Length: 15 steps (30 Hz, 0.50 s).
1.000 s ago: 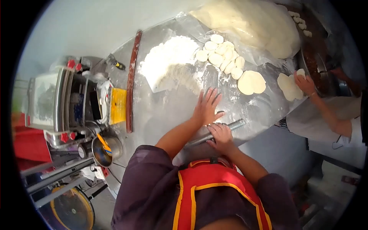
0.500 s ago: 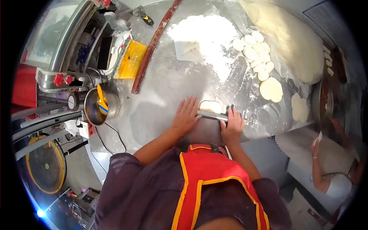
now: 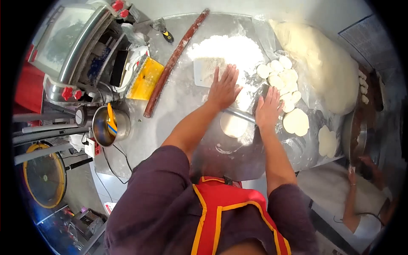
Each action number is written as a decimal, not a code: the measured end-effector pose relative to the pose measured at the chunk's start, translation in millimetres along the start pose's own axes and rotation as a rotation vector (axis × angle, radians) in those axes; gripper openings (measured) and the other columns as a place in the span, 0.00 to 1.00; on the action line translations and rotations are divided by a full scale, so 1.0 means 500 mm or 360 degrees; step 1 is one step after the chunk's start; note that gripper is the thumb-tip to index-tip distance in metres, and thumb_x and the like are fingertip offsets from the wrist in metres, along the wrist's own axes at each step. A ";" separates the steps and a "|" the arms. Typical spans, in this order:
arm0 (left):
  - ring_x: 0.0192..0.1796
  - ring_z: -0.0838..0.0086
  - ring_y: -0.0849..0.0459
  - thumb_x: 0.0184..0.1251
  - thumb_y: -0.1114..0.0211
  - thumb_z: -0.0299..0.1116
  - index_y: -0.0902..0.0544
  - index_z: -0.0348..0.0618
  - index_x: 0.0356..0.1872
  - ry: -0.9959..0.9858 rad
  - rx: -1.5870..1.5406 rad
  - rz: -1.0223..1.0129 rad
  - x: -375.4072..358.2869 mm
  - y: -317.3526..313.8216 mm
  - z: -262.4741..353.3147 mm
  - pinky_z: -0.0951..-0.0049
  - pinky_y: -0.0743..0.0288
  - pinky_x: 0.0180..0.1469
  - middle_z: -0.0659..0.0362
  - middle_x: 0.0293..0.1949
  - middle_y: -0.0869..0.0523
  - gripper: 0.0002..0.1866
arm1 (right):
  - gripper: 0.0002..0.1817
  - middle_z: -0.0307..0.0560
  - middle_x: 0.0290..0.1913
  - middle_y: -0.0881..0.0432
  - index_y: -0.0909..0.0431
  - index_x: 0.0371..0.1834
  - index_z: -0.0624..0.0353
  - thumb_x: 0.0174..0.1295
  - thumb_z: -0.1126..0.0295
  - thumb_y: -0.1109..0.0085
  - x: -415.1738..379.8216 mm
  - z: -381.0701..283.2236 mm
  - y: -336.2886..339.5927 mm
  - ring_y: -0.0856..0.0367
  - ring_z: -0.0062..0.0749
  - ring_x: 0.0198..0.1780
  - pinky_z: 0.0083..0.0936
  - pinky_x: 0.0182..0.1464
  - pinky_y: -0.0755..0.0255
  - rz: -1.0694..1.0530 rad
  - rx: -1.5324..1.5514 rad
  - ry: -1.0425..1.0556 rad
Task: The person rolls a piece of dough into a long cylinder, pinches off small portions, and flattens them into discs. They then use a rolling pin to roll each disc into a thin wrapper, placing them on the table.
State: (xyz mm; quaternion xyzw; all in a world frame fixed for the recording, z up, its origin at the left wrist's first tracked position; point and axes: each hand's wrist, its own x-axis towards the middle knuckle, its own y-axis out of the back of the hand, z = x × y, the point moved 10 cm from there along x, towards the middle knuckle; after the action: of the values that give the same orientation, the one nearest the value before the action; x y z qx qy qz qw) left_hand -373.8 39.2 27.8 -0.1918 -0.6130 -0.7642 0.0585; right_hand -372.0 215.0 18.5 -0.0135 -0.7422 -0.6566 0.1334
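A metal rolling pin (image 3: 240, 114) lies across the far part of a flat round of dough (image 3: 233, 126) on the steel table (image 3: 182, 127). My left hand (image 3: 224, 88) is flat over the pin's left end, fingers stretched forward toward the flour. At the pin's right end is my right hand (image 3: 268, 109), palm down with its fingers extended close to the small dough pieces (image 3: 285, 78). Neither hand curls around the pin. White flour (image 3: 231, 49) is heaped beyond the hands, with a flat pale scraper (image 3: 203, 73) at its left edge.
Two flattened dough rounds (image 3: 296, 122) (image 3: 327, 141) lie at the right, near a large dough mass (image 3: 318, 59). A long red-brown rod (image 3: 174, 63), a yellow scraper (image 3: 146, 78) and a metal pot (image 3: 123, 127) are at left. Another person's arm (image 3: 351, 199) is at lower right.
Both hands have moved forward, away from my body, along with the rolling pin. More of the dough round now shows on the near side of the pin. The camera view has shifted slightly.
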 end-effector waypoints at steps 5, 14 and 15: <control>0.78 0.55 0.45 0.70 0.44 0.52 0.38 0.29 0.70 -0.0014 -0.0248 -0.0315 -0.221 0.065 0.044 0.45 0.56 0.77 0.44 0.74 0.38 0.39 | 0.36 0.58 0.75 0.40 0.43 0.75 0.64 0.67 0.58 0.47 -0.233 -0.065 0.035 0.44 0.49 0.77 0.54 0.76 0.55 -0.0153 0.0090 0.0316; 0.62 0.50 0.26 0.59 0.31 0.39 0.26 0.34 0.59 0.0144 -0.0716 0.0043 -0.259 0.073 0.057 0.55 0.33 0.65 0.45 0.55 0.21 0.29 | 0.23 0.53 0.60 0.26 0.28 0.52 0.60 0.52 0.74 0.33 -0.338 -0.071 0.061 0.30 0.52 0.63 0.48 0.67 0.42 -0.0218 0.0690 0.0261; 0.59 0.51 0.25 0.58 0.31 0.38 0.25 0.36 0.55 0.0173 -0.0680 -0.0145 -0.230 0.046 0.063 0.55 0.32 0.63 0.46 0.52 0.20 0.26 | 0.21 0.50 0.56 0.25 0.28 0.47 0.57 0.49 0.76 0.32 -0.335 -0.073 0.078 0.29 0.50 0.58 0.46 0.62 0.40 -0.0133 0.0701 0.0333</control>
State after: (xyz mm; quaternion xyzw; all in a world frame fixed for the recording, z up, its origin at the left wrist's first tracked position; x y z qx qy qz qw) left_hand -253.6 47.0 12.1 -0.1305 -0.4412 -0.8877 0.0149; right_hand -196.1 210.6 24.0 0.1148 -0.8495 -0.4817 0.1820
